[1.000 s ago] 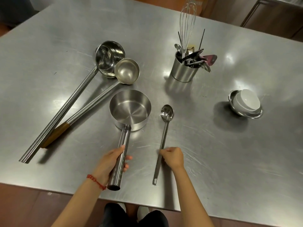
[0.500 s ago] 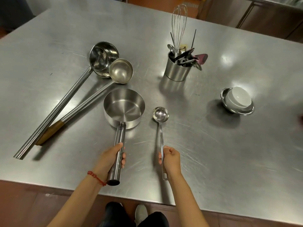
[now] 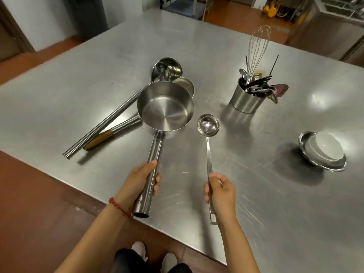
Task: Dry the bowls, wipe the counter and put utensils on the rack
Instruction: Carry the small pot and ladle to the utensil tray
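Head view: left hand point(image 3: 140, 182) wrapped round the tubular handle of a saucepan point(image 3: 165, 106), right hand point(image 3: 221, 191) gripping a small ladle point(image 3: 208, 124), both lifted off the desk point(image 3: 266, 194). Rack not visible, so utensil step looks just started; two long ladles point(image 3: 118, 113) lie left of the saucepan. Right of it, utensil cup point(image 3: 245, 99) holds whisk and tools; farther right a white bowl sits in a steel bowl point(image 3: 323, 151).

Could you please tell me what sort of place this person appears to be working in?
Most likely a commercial kitchen. The work surface is a large stainless steel table, long-handled ladles of catering size lie on it, and a steel canister holds a whisk and other utensils.
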Action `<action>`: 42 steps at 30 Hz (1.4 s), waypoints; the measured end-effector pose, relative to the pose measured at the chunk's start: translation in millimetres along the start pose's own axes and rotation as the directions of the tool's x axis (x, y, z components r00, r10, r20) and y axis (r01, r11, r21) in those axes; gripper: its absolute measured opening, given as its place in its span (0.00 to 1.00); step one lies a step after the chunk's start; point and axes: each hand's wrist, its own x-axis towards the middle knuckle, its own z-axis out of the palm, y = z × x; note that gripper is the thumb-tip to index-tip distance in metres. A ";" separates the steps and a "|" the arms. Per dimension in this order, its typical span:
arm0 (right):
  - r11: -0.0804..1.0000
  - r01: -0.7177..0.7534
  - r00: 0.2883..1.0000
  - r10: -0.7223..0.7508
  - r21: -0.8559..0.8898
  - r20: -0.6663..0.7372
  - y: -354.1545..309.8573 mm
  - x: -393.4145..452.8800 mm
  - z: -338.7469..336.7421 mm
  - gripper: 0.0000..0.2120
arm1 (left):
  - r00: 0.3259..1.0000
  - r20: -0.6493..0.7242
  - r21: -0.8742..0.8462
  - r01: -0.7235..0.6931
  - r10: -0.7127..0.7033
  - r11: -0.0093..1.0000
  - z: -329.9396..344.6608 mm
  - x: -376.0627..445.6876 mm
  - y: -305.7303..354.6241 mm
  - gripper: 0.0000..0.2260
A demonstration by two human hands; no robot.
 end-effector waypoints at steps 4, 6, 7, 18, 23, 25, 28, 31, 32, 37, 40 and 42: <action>1.000 0.024 0.995 -0.024 0.000 0.096 -11.1 -6.5 24.4 0.05 | 0.997 -0.079 -0.069 -0.023 0.017 0.997 -31.4 -18.2 0.0 0.09; 1.000 0.029 0.988 -0.028 -0.003 0.154 -14.4 -11.5 43.7 0.05 | 0.994 -0.109 -0.087 -0.043 0.033 0.995 -52.1 -26.6 3.8 0.09; 1.000 0.028 0.982 -0.027 -0.004 0.184 -15.8 -14.4 55.2 0.04 | 0.992 -0.121 -0.092 -0.058 0.047 0.994 -63.2 -30.9 5.9 0.09; 0.994 0.036 0.876 0.021 -0.108 0.483 -15.3 -74.6 257.8 0.04 | 0.918 -0.379 -0.225 -0.214 0.117 0.951 -236.6 -87.6 48.7 0.09; 0.993 0.038 0.804 0.033 -0.108 0.594 1.9 -110.1 378.1 0.04 | 0.848 -0.514 -0.241 -0.287 0.129 0.927 -340.5 -115.3 66.7 0.08; 0.991 0.037 0.776 0.052 -0.127 0.629 9.2 -122.9 419.6 0.05 | 0.819 -0.558 -0.242 -0.309 0.129 0.920 -378.3 -125.5 70.9 0.08; 0.983 0.068 0.714 0.070 -0.168 0.697 17.6 -139.0 475.1 0.07 | 0.782 -0.612 -0.255 -0.337 0.118 0.906 -430.1 -137.9 75.1 0.08; 0.967 0.140 0.657 0.072 -0.215 0.751 22.1 -150.4 525.7 0.08 | 0.756 -0.648 -0.289 -0.361 0.096 0.887 -475.2 -144.2 80.3 0.10; 0.960 0.157 0.641 0.080 -0.232 0.763 22.9 -153.2 542.0 0.08 | 0.749 -0.656 -0.301 -0.371 0.092 0.879 -488.7 -145.0 83.0 0.12; 0.936 0.210 0.579 0.113 -0.282 0.808 28.3 -154.1 631.5 0.07 | 0.694 -0.717 -0.326 -0.418 0.066 0.848 -557.2 -133.4 100.5 0.15; 0.932 0.233 0.535 0.115 -0.277 0.837 29.9 -147.4 692.6 0.07 | 0.653 -0.756 -0.326 -0.439 0.049 0.837 -603.0 -116.6 117.7 0.09; 0.925 0.258 0.503 0.120 -0.281 0.856 28.1 -142.5 736.9 0.08 | 0.625 -0.780 -0.323 -0.449 0.035 0.833 -634.7 -105.8 135.9 0.09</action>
